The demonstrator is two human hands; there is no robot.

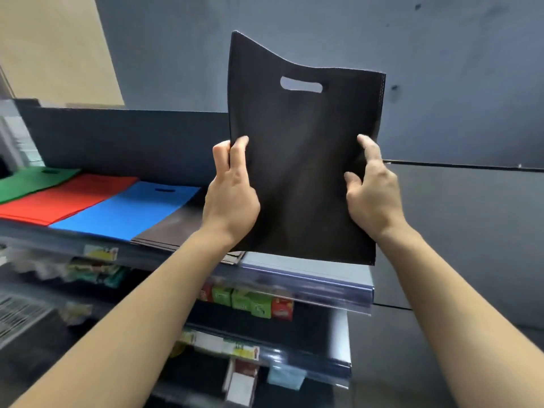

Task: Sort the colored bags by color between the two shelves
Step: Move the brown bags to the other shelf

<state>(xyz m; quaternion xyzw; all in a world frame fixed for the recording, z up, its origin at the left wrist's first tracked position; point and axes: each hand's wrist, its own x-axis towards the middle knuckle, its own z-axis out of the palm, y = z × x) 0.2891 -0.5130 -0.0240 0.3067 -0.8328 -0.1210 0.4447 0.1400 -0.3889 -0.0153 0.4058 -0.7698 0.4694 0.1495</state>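
The person is holding the black bag (303,172) up in the air in front of the grey wall, just above the right end of the top shelf (294,278). The hands are set apart and each is clamping on the cloth. The left hand (232,195) is curling its fingers round the left edge, and the right hand (372,192) is pinching the right edge with one finger lying up along it. The main risk, as I judge it, is that the limp fabric is folding as it goes down. The grip is sitting low on the sides and the top edge is already sagging between its corners, so the upper half may flop over and land creased. A second risk is the bag drifting left and overlapping the blue pile (126,210) instead of squaring up on the dark pile (173,231) directly under it. That would be spoiling the colour order running through the red pile (67,198) and green pile (32,181). The bag is standing nearly upright, with its long axis running top to bottom and leaning a little. Its handle slot (300,84) is pointing up, its closed bottom edge is hanging just over the shelf front, and its flat face is turning toward the camera.
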